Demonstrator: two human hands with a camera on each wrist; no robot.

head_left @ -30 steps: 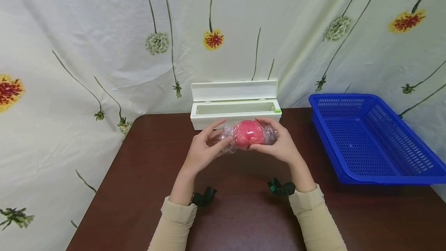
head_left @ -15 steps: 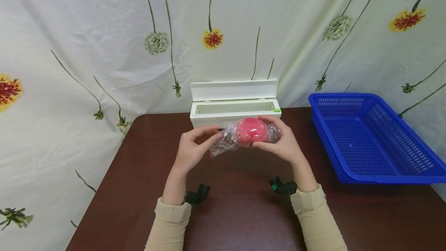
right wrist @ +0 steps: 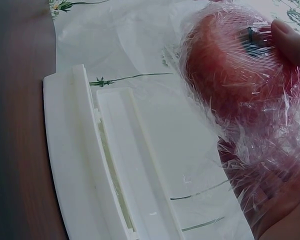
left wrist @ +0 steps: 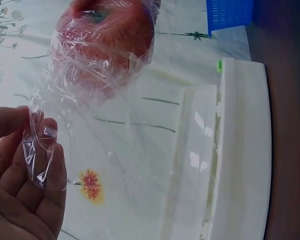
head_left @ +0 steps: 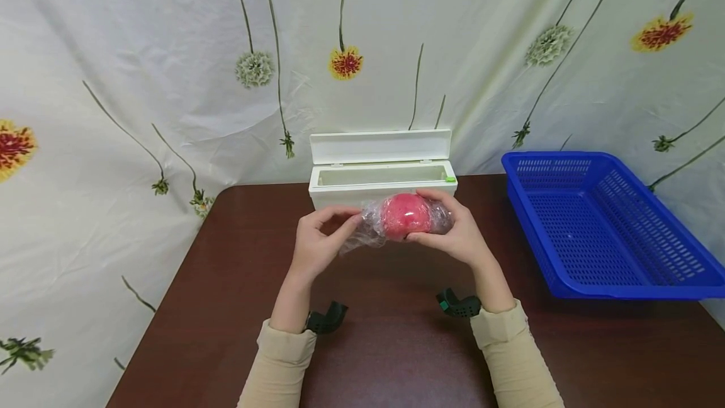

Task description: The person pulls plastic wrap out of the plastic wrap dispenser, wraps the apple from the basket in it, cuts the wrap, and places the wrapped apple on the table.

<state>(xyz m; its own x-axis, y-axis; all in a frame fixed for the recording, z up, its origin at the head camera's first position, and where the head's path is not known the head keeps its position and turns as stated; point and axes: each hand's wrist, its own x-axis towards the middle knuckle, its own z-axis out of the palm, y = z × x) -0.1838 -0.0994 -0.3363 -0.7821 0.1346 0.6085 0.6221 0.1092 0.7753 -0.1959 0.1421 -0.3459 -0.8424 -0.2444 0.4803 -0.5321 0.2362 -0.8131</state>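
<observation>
A round red apple [head_left: 406,216], wrapped in clear cling film [head_left: 369,222], is held up over the table between both hands. My right hand [head_left: 457,232] grips it from the right, thumb on the near side, with bunched film against the palm. On the left, my left hand [head_left: 318,244] pinches the loose end of the film between thumb and fingertips. The left wrist view shows this film [left wrist: 82,115] stretching from the fingers to the apple [left wrist: 107,42]. Near a dark green spot on the apple [right wrist: 215,75] lies my right thumb [right wrist: 292,45].
Behind the hands, a long white box [head_left: 382,197] with its lid [head_left: 381,147] raised stands at the back of the brown table [head_left: 255,269]. A blue perforated basket [head_left: 557,269] sits at the right. A flowered white cloth [head_left: 187,49] hangs behind.
My left hand moved left from beside the apple, drawing out the film end, then came slightly back right. The right hand and the apple shifted slightly right and back.
</observation>
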